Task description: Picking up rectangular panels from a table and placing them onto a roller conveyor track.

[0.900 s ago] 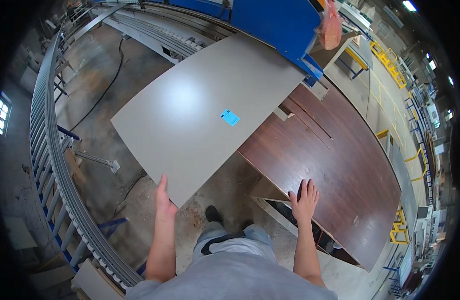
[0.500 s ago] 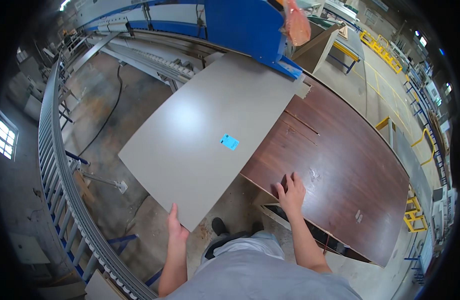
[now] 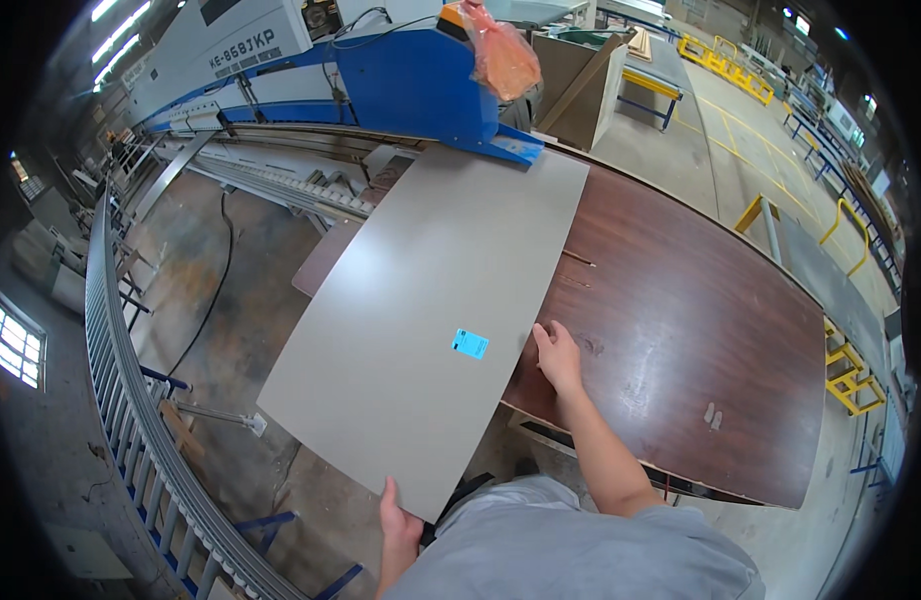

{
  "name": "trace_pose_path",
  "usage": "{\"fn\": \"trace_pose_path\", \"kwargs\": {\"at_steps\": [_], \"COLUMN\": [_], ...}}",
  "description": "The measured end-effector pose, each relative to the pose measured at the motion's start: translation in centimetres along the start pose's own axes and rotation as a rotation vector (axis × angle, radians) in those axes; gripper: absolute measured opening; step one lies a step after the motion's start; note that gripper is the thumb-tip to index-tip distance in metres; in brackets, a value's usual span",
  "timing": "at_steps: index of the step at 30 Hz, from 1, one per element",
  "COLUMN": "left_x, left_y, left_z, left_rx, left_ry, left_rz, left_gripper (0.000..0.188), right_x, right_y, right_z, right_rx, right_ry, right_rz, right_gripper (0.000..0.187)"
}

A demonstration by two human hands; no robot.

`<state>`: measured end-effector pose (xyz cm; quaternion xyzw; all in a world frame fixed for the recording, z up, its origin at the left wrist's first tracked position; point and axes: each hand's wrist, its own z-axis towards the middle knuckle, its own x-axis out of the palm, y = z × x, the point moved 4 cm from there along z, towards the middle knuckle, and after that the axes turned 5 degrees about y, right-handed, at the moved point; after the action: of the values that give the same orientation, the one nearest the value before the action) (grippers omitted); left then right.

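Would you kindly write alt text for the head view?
A left hand holds the near end of a flat grey panel with a rectangular blue label; right hand at the panel's right edge, above a brown wood-grain tabletop. A boxy blue machine stands beyond.

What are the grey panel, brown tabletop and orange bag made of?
Grey panel: probably laminated board; smooth satin face with a soft glare patch.
Brown tabletop: wood-grain laminate or varnished wood, can't tell which; streaky grain, glossy, scuffed.
Orange bag: likely thin plastic film; shiny, crinkled, translucent.
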<state>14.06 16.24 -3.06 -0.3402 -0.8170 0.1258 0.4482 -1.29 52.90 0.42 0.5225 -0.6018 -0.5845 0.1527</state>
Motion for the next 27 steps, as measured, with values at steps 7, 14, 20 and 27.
{"fn": "trace_pose_path", "kwargs": {"at_steps": [7,14,20,27], "left_x": [-0.6,0.8,-2.9,-7.2], "left_y": [5.2,7.2,6.5,7.0], "left_z": [-1.8,-5.3,-9.3,-14.6], "left_rx": [0.049,0.225,0.285,0.239], "left_ry": [-0.062,-0.264,-0.251,-0.254], "left_rz": [-0.007,0.030,0.143,0.155], "left_gripper": [0.055,0.052,0.051,0.050], "right_x": [-2.9,-4.9,-5.3,-1.7], "right_y": [-1.8,-4.9,-10.0,-10.1], "right_z": [-1.7,-5.0,-15.4,-16.2], "right_rx": [-0.042,-0.130,0.078,0.476], "right_ry": [0.099,0.206,0.508,0.685], "right_rz": [-0.092,-0.069,0.304,1.203], "right_gripper": [0.066,0.065,0.062,0.038]}}
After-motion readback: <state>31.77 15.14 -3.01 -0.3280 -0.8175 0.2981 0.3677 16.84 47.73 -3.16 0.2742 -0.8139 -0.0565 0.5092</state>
